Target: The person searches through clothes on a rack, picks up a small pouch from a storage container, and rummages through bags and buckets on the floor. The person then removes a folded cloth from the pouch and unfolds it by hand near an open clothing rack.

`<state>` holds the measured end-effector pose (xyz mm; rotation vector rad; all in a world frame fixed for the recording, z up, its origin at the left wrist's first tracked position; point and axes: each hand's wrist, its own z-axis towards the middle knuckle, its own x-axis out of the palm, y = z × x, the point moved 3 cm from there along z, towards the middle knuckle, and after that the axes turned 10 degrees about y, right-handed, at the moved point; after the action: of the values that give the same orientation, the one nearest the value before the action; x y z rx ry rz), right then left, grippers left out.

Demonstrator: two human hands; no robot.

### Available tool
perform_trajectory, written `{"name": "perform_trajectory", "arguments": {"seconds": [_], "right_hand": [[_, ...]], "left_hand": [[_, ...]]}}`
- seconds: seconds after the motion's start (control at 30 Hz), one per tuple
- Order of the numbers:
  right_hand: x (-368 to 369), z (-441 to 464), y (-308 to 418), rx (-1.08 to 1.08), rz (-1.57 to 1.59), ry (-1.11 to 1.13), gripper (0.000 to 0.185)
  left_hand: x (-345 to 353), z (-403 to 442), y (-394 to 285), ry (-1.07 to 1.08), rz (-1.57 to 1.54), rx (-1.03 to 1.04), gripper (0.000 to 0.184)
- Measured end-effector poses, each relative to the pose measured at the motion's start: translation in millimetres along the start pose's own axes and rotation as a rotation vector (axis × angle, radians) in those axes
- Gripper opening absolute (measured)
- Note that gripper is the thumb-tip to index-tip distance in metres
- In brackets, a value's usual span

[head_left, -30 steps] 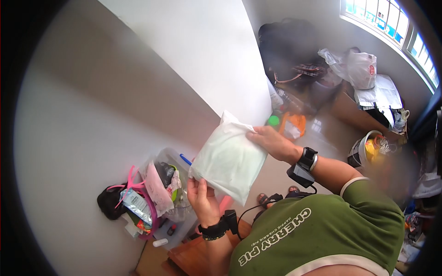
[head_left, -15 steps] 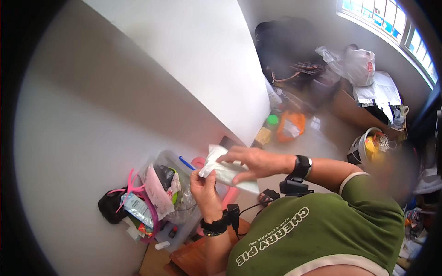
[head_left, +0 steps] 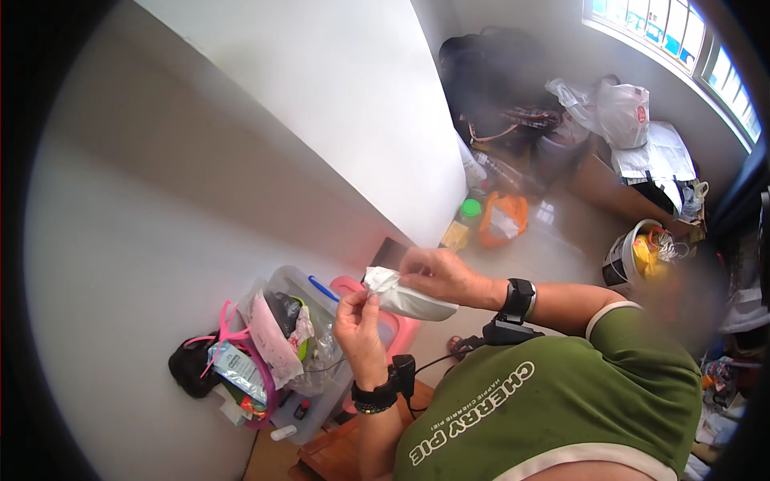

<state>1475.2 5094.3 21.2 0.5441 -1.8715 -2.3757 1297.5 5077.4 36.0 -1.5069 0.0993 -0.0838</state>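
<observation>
A soft white packet [head_left: 411,302], now a narrow folded bundle, is held between my two hands. My left hand [head_left: 358,325] pinches its left end between thumb and fingers. My right hand [head_left: 437,275] is closed on the packet's upper edge from above, its fingertips partly hidden by the white material. The packet's right end sticks out below my right hand. Just left of my left hand stands a clear plastic bin [head_left: 293,280] with bags and a blue-handled item [head_left: 322,289] in it.
Pink hangers or straps [head_left: 228,333] and a dark bundle [head_left: 191,365] lie at the left. Behind are a green-capped bottle [head_left: 470,210], an orange bag [head_left: 504,219], a bucket [head_left: 622,260] and a cardboard box [head_left: 597,180]. A white wall edge [head_left: 337,104] runs beside my hands.
The packet was spread flat and broad between my hands; it is now folded narrow and held lower. My right hand has moved left and down, closer to my left hand.
</observation>
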Motion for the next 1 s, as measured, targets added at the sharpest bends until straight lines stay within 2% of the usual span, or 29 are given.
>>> {"name": "perform_trajectory", "arguments": {"seconds": [0.07,0.27,0.47,0.57,0.77,1.0], "right_hand": [[0,0,-3,-0.143,-0.139,-0.075,0.014],[1,0,6,-0.174,-0.155,0.011,0.016],[-4,1,-1,0.031,0.066,0.008,0.015],[-5,-1,-1,-0.087,-0.056,0.01,0.017],[-4,-1,-1,-0.06,-0.118,0.049,0.015],[-8,-3,-9,-0.103,-0.229,-0.078,0.016]], "left_hand": [[0,2,1,0.01,0.016,-0.008,0.01],[14,7,3,0.013,-0.062,-0.031,0.014],[27,4,13,0.088,0.005,0.001,0.02],[28,2,20,0.095,0.06,-0.063,0.02],[27,0,12,0.095,0.131,-0.058,0.012],[33,-2,15,0.103,0.181,-0.083,0.016]]}}
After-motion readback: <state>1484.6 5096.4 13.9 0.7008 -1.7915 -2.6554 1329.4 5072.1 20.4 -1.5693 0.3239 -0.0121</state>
